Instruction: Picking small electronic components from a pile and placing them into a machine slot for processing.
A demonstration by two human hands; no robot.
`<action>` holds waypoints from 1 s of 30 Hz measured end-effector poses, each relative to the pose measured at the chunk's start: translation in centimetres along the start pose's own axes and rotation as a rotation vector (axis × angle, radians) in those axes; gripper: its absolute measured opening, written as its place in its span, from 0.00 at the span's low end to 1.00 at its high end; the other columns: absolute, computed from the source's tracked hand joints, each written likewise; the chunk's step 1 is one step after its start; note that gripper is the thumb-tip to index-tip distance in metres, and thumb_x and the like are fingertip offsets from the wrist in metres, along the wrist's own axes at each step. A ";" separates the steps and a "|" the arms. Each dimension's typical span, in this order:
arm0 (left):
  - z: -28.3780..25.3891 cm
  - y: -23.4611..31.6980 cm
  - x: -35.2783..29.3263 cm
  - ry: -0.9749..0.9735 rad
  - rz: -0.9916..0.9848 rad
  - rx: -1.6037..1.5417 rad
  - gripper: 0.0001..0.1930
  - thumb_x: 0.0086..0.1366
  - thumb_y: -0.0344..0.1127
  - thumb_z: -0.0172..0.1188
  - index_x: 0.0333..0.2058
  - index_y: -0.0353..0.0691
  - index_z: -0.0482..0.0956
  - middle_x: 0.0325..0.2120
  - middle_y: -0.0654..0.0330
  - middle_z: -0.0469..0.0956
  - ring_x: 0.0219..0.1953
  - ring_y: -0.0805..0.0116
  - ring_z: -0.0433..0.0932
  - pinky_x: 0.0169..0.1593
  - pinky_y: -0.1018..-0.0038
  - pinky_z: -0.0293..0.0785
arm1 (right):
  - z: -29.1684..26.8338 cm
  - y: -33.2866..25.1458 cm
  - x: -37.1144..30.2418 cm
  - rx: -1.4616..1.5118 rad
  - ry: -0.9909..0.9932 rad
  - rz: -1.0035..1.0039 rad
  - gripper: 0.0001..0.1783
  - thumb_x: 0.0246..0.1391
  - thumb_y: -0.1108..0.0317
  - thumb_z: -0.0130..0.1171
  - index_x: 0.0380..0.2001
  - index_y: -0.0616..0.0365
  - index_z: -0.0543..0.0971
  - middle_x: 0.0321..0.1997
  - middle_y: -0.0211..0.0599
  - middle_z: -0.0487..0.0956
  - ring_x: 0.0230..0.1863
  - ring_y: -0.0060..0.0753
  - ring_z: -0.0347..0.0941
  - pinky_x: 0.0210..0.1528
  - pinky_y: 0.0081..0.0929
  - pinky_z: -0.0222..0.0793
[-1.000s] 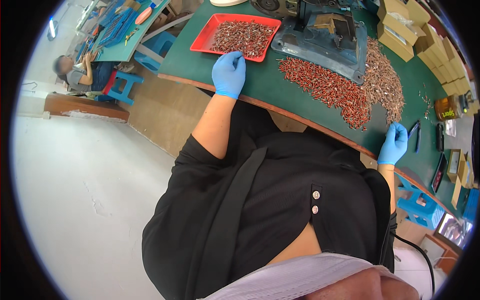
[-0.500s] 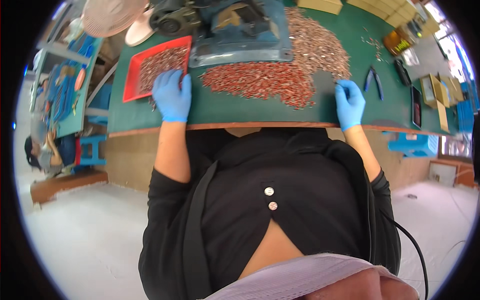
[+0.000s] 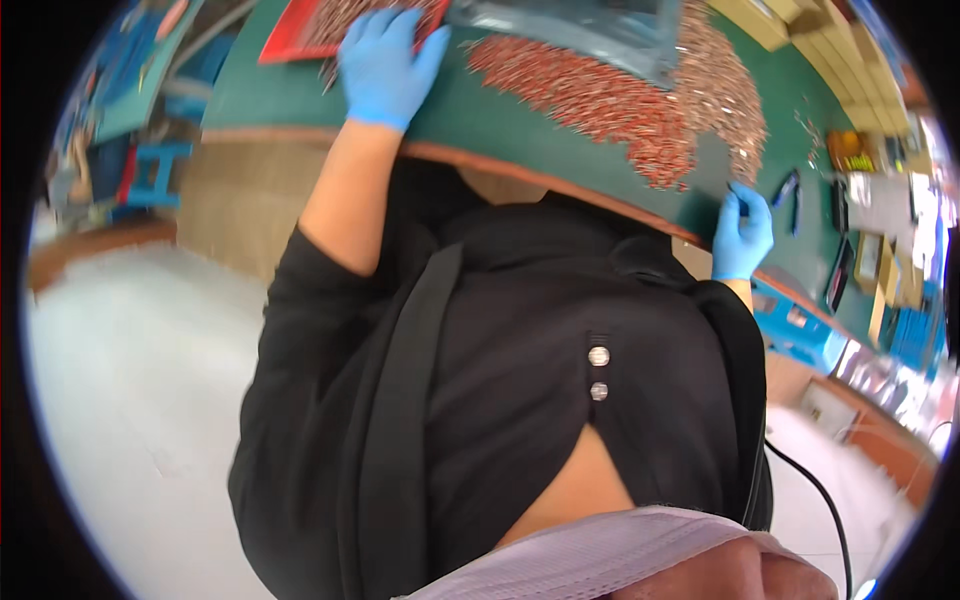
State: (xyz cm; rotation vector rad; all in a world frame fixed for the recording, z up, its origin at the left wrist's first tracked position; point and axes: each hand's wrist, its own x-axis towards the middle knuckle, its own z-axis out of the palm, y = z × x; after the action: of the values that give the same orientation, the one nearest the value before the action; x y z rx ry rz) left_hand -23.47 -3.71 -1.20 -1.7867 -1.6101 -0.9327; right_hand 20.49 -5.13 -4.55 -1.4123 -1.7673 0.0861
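Note:
My left hand (image 3: 388,72), in a blue glove, rests at the near right corner of a red tray (image 3: 285,42). Its fingers are spread over the small copper-coloured metal pieces (image 3: 338,18) in the tray, with the thumb apart. Over on the right, my right hand (image 3: 742,235), gloved the same way, has thumb and forefinger pinched beside the heap's near end. Whatever lies between those fingertips is too small to name. Between my hands spreads a heap of small red-and-metal pieces (image 3: 585,88), joined at the right by a copper-coloured heap (image 3: 725,85).
Behind the heaps sits a blue-grey machine base (image 3: 655,62). Blue-handled pliers (image 3: 795,198), a dark flat case (image 3: 840,272) and open cardboard boxes (image 3: 880,268) lie on the right. Yellowish boxes (image 3: 850,60) line the far right. The table's wooden edge (image 3: 560,182) runs before me.
The whole view has tilted and shifted, so the table sits higher and slanted. The left hand stays at the tray; the right hand stays near the copper-coloured heap, its pinch seen more plainly.

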 end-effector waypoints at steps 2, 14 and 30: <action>-1.2 0.3 -0.3 0.087 0.032 -0.048 0.13 0.53 0.39 0.62 0.33 0.37 0.77 0.32 0.52 0.76 0.37 0.52 0.74 0.43 0.61 0.69 | 0.8 0.1 -3.4 0.015 0.074 0.041 0.07 0.53 0.73 0.57 0.36 0.63 0.79 0.35 0.33 0.79 0.36 0.22 0.72 0.42 0.20 0.68; -7.4 -6.1 -15.9 0.041 -0.269 -0.112 0.13 0.56 0.45 0.57 0.31 0.40 0.76 0.35 0.55 0.73 0.45 0.56 0.67 0.50 0.60 0.61 | 4.2 -3.8 -14.5 0.006 0.043 0.142 0.10 0.55 0.70 0.55 0.35 0.66 0.78 0.32 0.35 0.79 0.32 0.26 0.73 0.38 0.22 0.69; -9.6 -7.8 -20.1 -0.070 -0.357 -0.173 0.16 0.58 0.45 0.56 0.35 0.38 0.77 0.38 0.53 0.74 0.48 0.54 0.66 0.53 0.59 0.59 | 5.5 -5.7 -16.6 -0.244 -0.060 0.020 0.11 0.54 0.67 0.55 0.35 0.64 0.80 0.34 0.37 0.81 0.34 0.29 0.76 0.40 0.24 0.71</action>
State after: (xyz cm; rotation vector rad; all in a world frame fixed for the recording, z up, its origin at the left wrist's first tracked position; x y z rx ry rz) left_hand -33.25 -22.46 -11.74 -1.6879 -1.9888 -1.2128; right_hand 12.57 -18.58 -14.37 -1.6150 -1.8627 -0.0802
